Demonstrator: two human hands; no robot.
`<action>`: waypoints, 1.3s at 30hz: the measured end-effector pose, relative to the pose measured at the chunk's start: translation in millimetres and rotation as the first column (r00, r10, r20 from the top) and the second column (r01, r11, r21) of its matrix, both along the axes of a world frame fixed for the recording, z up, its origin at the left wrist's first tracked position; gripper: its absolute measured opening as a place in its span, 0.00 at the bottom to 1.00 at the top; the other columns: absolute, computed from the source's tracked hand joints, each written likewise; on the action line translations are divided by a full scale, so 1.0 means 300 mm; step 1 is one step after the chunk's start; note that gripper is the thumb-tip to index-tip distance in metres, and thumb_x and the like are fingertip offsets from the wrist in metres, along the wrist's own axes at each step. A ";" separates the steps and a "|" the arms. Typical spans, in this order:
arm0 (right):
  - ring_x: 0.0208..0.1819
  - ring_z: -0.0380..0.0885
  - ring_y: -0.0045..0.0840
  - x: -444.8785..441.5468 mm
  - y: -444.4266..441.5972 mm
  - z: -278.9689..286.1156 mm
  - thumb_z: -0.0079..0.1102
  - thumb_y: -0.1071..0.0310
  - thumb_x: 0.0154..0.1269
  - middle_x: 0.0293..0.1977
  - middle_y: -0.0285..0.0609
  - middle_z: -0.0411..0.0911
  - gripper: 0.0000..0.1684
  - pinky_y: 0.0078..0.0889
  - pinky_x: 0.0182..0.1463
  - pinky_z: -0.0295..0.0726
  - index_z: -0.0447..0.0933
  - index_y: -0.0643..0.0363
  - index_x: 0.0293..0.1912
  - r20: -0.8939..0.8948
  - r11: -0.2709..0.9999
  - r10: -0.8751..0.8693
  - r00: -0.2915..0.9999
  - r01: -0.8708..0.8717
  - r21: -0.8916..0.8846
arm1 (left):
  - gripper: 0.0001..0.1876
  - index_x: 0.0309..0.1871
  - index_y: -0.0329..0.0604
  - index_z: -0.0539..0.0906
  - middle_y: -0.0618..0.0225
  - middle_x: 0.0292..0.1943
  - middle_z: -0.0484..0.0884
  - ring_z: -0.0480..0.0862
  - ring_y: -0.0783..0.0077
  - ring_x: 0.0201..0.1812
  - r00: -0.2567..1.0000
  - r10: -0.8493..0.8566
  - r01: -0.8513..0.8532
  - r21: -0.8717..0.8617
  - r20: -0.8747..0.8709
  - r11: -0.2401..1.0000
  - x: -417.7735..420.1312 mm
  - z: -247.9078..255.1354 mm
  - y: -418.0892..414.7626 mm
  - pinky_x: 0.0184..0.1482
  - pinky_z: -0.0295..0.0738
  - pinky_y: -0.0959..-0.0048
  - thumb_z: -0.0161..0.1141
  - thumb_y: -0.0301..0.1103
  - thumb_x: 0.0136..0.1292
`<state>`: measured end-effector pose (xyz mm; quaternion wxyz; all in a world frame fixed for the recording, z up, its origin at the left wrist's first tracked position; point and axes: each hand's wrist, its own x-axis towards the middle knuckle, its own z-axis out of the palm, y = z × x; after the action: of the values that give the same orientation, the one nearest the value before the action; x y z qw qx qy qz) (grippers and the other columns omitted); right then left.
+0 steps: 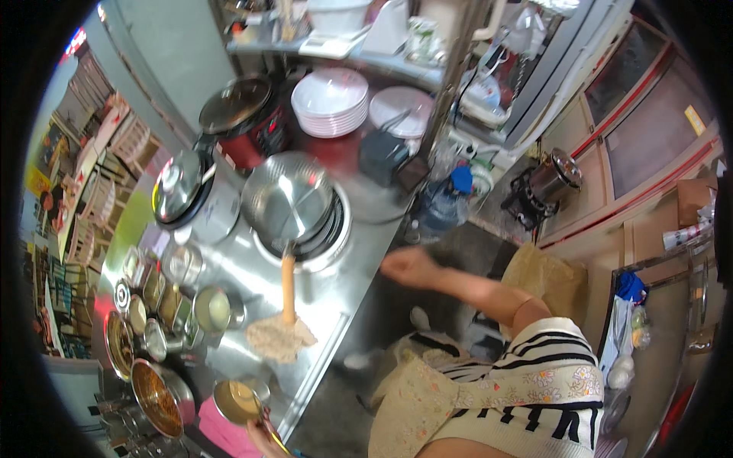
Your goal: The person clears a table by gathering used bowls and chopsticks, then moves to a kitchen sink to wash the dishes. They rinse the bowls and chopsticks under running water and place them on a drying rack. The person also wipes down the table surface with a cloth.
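My right hand [409, 267] is over the floor beside the steel counter [358, 286], blurred, its fingers curled with nothing visible in them. My left hand [262, 439] is cut off by the bottom edge. It seems to grip a slim handle beside a metal pot [235, 402] holding tan liquid. A pink cloth [220, 432] lies near that pot. On the counter ahead, a metal frying pan [289, 197] rests over a round white-rimmed stand [345, 229]. Its wooden handle [288, 289] points toward a crumpled beige cloth [279, 339].
A red cooker [240, 146], a lidded pot [215, 206] and stacked white bowls [330, 109] stand at the back. Metal bowls line the left, one with reddish-brown food [153, 395]. A water jug [441, 209] and portable burner [529, 206] are beyond the counter's right edge.
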<state>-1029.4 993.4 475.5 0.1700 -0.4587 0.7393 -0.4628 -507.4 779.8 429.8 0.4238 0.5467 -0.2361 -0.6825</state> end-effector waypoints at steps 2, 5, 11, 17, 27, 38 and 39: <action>0.29 0.76 0.29 -0.415 0.099 0.155 0.53 0.65 0.58 0.26 0.44 0.76 0.10 0.27 0.32 0.73 0.75 0.62 0.34 -0.553 0.948 -0.301 0.777 0.180 -0.263 | 0.17 0.45 0.24 0.65 0.55 0.34 0.71 0.72 0.63 0.32 0.993 -0.114 0.113 -0.053 -0.020 0.992 -0.081 0.031 0.099 0.37 0.72 0.73 0.42 0.24 0.52; 0.33 0.73 0.26 -0.939 0.202 0.480 0.53 0.65 0.58 0.30 0.43 0.75 0.13 0.25 0.39 0.71 0.72 0.65 0.39 -0.101 0.585 -0.731 0.674 0.544 -0.602 | 0.16 0.45 0.27 0.66 0.58 0.34 0.71 0.71 0.66 0.31 0.989 -0.143 0.147 -0.096 0.048 0.984 -0.204 0.041 0.219 0.36 0.70 0.75 0.45 0.27 0.53; 0.39 0.74 0.32 -1.589 0.172 0.894 0.62 0.66 0.45 0.39 0.50 0.72 0.27 0.29 0.42 0.71 0.68 0.71 0.45 0.174 0.643 -0.578 0.797 0.576 -0.505 | 0.15 0.44 0.33 0.69 0.66 0.32 0.71 0.69 0.73 0.29 0.983 -0.130 0.148 -0.146 0.129 0.978 -0.360 0.027 0.420 0.32 0.67 0.78 0.52 0.31 0.54; 0.38 0.74 0.31 -1.700 0.150 0.945 0.59 0.67 0.47 0.37 0.46 0.75 0.23 0.31 0.43 0.71 0.69 0.67 0.44 0.333 0.694 -0.376 0.864 0.501 -0.516 | 0.15 0.43 0.40 0.71 0.73 0.30 0.71 0.68 0.79 0.27 0.973 -0.143 0.176 -0.182 0.180 0.967 -0.400 0.013 0.550 0.29 0.63 0.81 0.58 0.36 0.55; 0.45 0.70 0.47 -1.719 0.089 0.982 0.52 0.67 0.52 0.47 0.51 0.68 0.27 0.42 0.49 0.69 0.62 0.51 0.54 -0.357 0.539 -0.809 0.468 0.348 -0.767 | 0.13 0.45 0.37 0.72 0.70 0.34 0.74 0.71 0.78 0.31 0.933 -0.160 0.254 -0.278 0.321 0.926 -0.404 0.039 0.595 0.33 0.67 0.81 0.58 0.30 0.57; 0.46 0.70 0.47 -1.711 0.058 0.959 0.56 0.68 0.49 0.45 0.54 0.69 0.31 0.39 0.49 0.69 0.60 0.57 0.55 -0.373 0.503 -0.829 0.417 0.263 -0.823 | 0.14 0.44 0.24 0.66 0.56 0.35 0.72 0.74 0.65 0.33 0.979 0.003 0.053 -0.267 0.204 0.962 -0.364 -0.023 0.532 0.37 0.75 0.78 0.42 0.22 0.54; 0.47 0.70 0.44 -1.719 0.068 0.936 0.59 0.68 0.47 0.47 0.57 0.68 0.35 0.36 0.52 0.68 0.58 0.65 0.54 -0.278 0.538 -0.795 0.539 0.416 -0.733 | 0.14 0.44 0.23 0.65 0.55 0.35 0.72 0.74 0.64 0.33 0.986 0.025 0.018 -0.255 0.164 0.967 -0.351 -0.037 0.527 0.37 0.76 0.78 0.41 0.22 0.54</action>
<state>-1545.0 1013.7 756.4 -0.3998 -0.2987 0.6859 -0.5296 -612.8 937.8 418.6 0.4708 0.5430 -0.3555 -0.5975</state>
